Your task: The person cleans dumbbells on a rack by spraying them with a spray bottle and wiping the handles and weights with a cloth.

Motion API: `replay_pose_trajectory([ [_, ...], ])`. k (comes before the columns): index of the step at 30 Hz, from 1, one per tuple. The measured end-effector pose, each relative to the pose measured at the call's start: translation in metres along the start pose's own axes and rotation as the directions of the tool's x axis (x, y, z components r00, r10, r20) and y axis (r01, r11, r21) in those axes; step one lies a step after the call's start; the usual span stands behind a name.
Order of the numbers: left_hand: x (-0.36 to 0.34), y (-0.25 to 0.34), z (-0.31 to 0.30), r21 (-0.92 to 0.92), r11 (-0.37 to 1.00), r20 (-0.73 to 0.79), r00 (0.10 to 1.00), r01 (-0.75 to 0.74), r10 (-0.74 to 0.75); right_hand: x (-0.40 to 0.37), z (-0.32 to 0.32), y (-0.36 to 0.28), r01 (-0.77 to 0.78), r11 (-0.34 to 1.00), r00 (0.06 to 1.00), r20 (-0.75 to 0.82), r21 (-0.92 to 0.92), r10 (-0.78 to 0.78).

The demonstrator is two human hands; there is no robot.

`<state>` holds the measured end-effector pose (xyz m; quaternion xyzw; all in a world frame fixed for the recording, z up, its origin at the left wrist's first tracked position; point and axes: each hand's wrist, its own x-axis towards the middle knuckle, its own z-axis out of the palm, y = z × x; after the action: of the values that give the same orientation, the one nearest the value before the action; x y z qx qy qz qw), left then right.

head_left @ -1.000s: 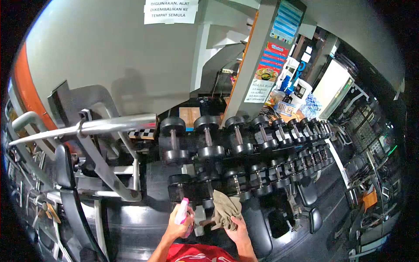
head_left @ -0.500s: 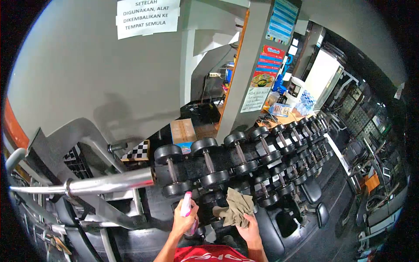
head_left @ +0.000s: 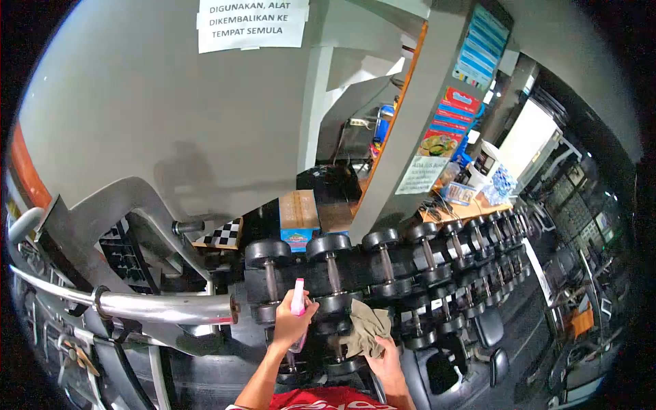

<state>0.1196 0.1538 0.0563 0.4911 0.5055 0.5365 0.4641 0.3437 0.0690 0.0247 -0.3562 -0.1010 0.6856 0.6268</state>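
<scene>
My left hand [head_left: 292,324] is closed around a spray bottle [head_left: 298,301] with a white and pink trigger head and a pinkish body. The bottle is upright, in front of the nearest dumbbells. In my right hand [head_left: 387,360] is a crumpled olive-brown cloth [head_left: 367,326], gripped at its lower edge by the fingers. Beyond both hands, black round-headed dumbbells with metal handles lie in two tiers on a rack. The leftmost dumbbell [head_left: 270,280] and the one beside it [head_left: 333,273] are closest, and the cloth overlaps the second one's lower head.
A thick chrome bar [head_left: 171,309] of a grey machine reaches in from the left. Behind the rack stand a cardboard box [head_left: 298,208] and a grey pillar [head_left: 403,150]. Black padded bench parts [head_left: 489,326] are at the right, below the rack.
The view has shifted, so the rack and pillar sit further right. My left hand with the spray bottle has risen slightly toward the dumbbells; the cloth hangs closer to it.
</scene>
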Motion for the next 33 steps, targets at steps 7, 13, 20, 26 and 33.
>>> replay_pose_trajectory([
  [7,0.065,-0.004,0.027,-0.061,0.982,0.074,0.982,0.176,-0.172,0.05,0.015,-0.044,-0.03,0.999,0.999,0.046,0.012,0.029],
  [13,0.109,-0.033,0.053,0.053,0.972,0.076,0.969,0.23,-0.234,0.078,0.012,-0.066,-0.038,0.999,0.999,0.035,-0.004,0.039],
  [20,0.136,-0.055,0.064,0.237,0.913,0.094,0.927,0.333,-0.363,0.1,-0.003,-0.072,-0.012,1.0,1.0,0.005,-0.022,0.012],
  [26,0.132,-0.052,0.065,0.304,0.889,0.071,0.923,0.342,-0.379,0.12,0.022,-0.08,0.005,0.992,1.0,-0.005,-0.122,-0.006],
  [33,0.127,-0.071,0.063,0.352,0.903,0.066,0.956,0.246,-0.286,0.158,0.032,-0.077,0.137,0.964,0.987,0.114,-0.228,-0.113],
])
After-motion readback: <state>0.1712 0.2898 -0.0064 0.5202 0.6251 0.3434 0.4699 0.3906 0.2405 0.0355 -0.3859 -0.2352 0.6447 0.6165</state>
